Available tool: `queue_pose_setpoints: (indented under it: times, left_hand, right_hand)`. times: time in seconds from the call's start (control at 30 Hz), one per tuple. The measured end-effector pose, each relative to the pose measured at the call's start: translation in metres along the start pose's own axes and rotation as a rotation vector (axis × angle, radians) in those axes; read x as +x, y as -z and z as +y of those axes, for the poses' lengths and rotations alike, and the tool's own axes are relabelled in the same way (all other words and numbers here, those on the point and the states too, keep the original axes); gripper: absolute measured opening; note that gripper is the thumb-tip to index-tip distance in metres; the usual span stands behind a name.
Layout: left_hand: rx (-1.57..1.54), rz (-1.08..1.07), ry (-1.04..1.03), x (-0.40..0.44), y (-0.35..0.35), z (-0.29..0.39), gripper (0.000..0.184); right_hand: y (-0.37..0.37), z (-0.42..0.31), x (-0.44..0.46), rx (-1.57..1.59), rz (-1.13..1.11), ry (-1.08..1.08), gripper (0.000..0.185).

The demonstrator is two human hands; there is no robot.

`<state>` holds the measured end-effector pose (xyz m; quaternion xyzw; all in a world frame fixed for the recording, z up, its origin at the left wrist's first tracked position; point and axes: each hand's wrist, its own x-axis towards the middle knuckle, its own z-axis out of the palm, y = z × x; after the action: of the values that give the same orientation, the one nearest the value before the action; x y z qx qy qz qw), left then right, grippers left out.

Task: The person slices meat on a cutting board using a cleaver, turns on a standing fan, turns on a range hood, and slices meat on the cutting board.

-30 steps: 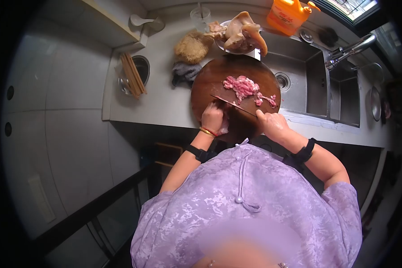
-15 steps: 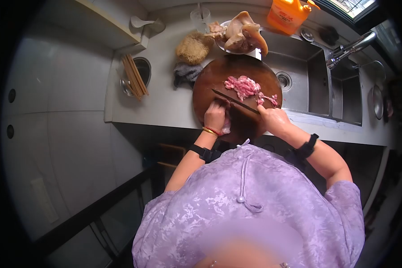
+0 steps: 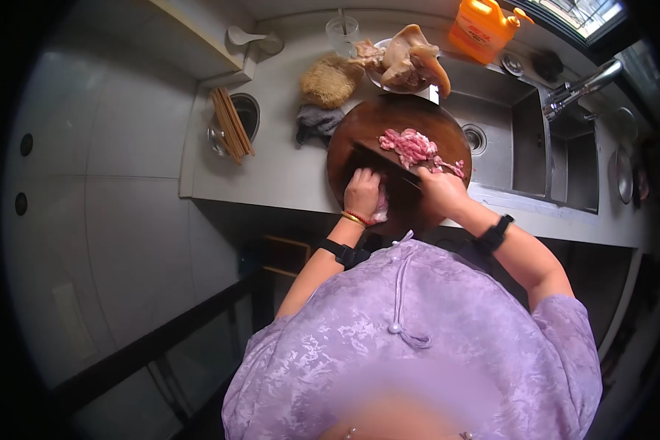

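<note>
A round dark wooden board [image 3: 352, 121] lies on the counter, with a heap of cut pink meat [image 3: 411, 145] on its upper right part. My right hand [image 3: 442, 192] is closed round the handle of a knife [image 3: 389, 163], whose dark blade slants up and left across the board below the heap. On the board's lower left, my left hand [image 3: 362, 194] has its fingers curled down on a pale piece of meat [image 3: 380, 207], most of which the hand hides. The knife blade is above the left fingertips and slightly blurred.
Behind the board stands a bowl [image 3: 380, 79] of large pale meat pieces. A loofah-like sponge [image 3: 328, 82], grey cloth [image 3: 317, 123], plastic cup [image 3: 342, 33] and chopsticks [image 3: 231, 125] are to the left. At right are a steel sink [image 3: 502, 132], faucet [image 3: 583, 88] and orange jug [image 3: 485, 31].
The whole view has shifted, so the board and counter appear slightly further right. The right hand and knife have moved up toward the heap, away from the left hand, which stays on its piece.
</note>
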<state>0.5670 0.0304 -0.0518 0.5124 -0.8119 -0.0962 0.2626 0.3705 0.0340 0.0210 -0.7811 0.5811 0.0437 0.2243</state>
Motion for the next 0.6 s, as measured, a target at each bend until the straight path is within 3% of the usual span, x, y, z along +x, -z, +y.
queue_pose_setpoints:
  times: [0.07, 0.13, 0.2, 0.43, 0.6]
  left_hand:
    - [0.141, 0.205, -0.03, 0.002, -0.001, 0.003, 0.018]
    - [0.108, 0.173, -0.022, -0.003, -0.002, 0.001, 0.017]
    - [0.008, 0.007, 0.009, -0.005, -0.001, -0.001, 0.023]
    - [0.029, 0.092, -0.002, -0.005, -0.015, -0.005, 0.021]
    - [0.055, 0.041, -0.03, -0.006, -0.009, -0.005, 0.02]
  right_hand:
    - [0.003, 0.017, -0.012, -0.013, -0.005, -0.037, 0.015]
    - [0.018, 0.013, -0.024, -0.021, -0.024, -0.005, 0.014]
    - [0.022, 0.008, -0.028, -0.031, -0.034, 0.035, 0.013]
    - [-0.005, -0.024, 0.012, 0.023, -0.004, 0.058, 0.014]
    - [-0.001, -0.013, 0.005, 0.023, -0.002, 0.039, 0.018]
